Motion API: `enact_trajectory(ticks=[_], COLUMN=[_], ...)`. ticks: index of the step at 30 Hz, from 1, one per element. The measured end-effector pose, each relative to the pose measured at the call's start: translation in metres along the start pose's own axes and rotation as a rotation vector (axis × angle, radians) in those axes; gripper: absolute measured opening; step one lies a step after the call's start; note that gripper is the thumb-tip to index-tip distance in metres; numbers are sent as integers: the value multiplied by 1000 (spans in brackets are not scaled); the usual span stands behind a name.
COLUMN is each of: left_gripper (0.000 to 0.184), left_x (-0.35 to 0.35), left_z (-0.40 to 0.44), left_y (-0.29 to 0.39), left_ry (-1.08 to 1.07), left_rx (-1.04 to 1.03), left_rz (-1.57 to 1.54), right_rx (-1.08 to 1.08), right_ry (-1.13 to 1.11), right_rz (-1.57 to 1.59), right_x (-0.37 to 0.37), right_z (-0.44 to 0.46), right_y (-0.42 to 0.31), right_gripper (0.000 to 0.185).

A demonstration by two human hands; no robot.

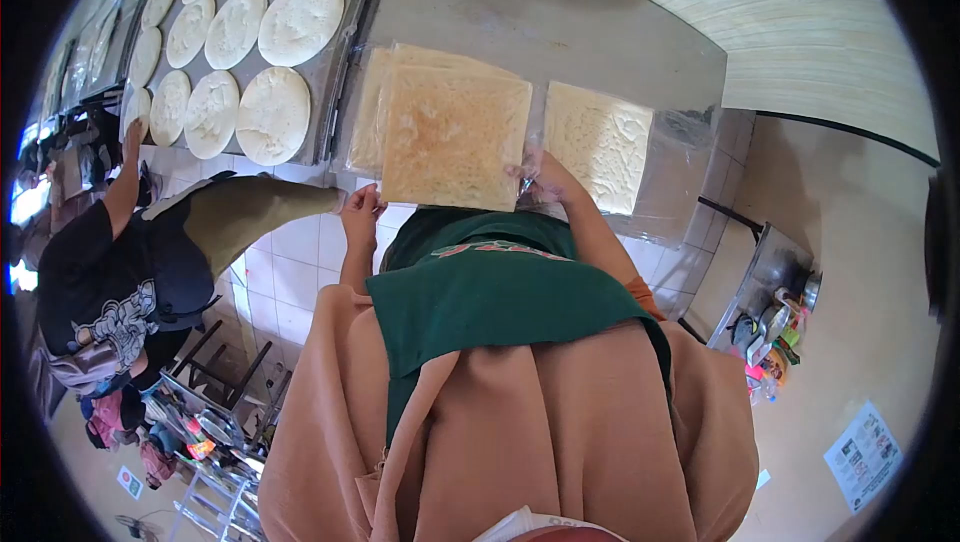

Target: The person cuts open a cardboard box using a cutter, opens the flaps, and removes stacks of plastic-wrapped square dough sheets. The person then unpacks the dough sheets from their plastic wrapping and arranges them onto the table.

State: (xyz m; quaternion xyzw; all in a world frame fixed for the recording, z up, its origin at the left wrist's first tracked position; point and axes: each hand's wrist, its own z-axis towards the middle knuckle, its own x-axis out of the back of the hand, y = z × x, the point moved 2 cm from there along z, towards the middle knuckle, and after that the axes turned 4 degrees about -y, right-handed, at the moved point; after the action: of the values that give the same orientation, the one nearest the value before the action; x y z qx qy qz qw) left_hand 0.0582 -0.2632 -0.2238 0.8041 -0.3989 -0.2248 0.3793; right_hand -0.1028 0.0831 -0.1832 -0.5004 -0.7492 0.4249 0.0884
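A stack of square, browned flatbread sheets (pixel 455 127) lies at the front edge of the grey table (pixel 560 2), with clear plastic around it. My left hand (pixel 362 204) is at the stack's lower left corner, fingers pinched together; what they hold is too small to make out. At the lower right corner, my right hand (pixel 540 177) has its fingers closed on clear plastic film. Right of that hand, a paler square sheet of bread (pixel 600 147) rests on more clear plastic (pixel 680 177).
Round flatbreads (pixel 273 114) lie in rows on a second table (pixel 318 92) at the upper left. A co-worker in dark clothes (pixel 120 272) reaches toward them. A metal side table (pixel 765 277) with utensils stands at the right; racks and dishes are at the lower left.
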Motion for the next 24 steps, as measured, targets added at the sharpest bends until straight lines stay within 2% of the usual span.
enact_trajectory(ticks=[4, 6, 7, 8, 11, 13, 15, 16, 19, 24], left_gripper=[27, 28, 28, 29, 28, 49, 64, 73, 82, 88], left_x=[4, 3, 3, 6, -59, -85, -100, -106, -103, -108], left_z=[5, 7, 9, 18, -19, -4, 31, 43, 57, 57], left_y=[3, -2, -4, -2, 87, 106, 89, 85, 78, 76], left_ry=[119, 98, 87, 107, 385, -23, -83, -115, -235, -205], left_rx=[-79, -71, -69, -130, -865, -889, -863, -853, -687, -734], left_rz=[-171, -74, -24, 398, 1102, 1001, 1118, 1177, 1099, 1106], right_rx=[-24, -8, 27, 64, 122, 93, 23, 56, 107, 34], right_ry=[30, 46, 65, 82, 184, 219, 214, 230, 259, 337], right_rz=[37, -14, 51, 116, 191, 189, 182, 164, 106, 94], right_x=[22, 33, 33, 31, 15, 14, 14, 15, 28, 30], right_z=[8, 22, 26, 31, 47, 56, 64, 64, 60, 56], right_y=[2, 14, 17, 21, 13, 9, 10, 6, 5, 11], right_gripper=[42, 46, 44, 42, 35, 33, 33, 33, 34, 35])
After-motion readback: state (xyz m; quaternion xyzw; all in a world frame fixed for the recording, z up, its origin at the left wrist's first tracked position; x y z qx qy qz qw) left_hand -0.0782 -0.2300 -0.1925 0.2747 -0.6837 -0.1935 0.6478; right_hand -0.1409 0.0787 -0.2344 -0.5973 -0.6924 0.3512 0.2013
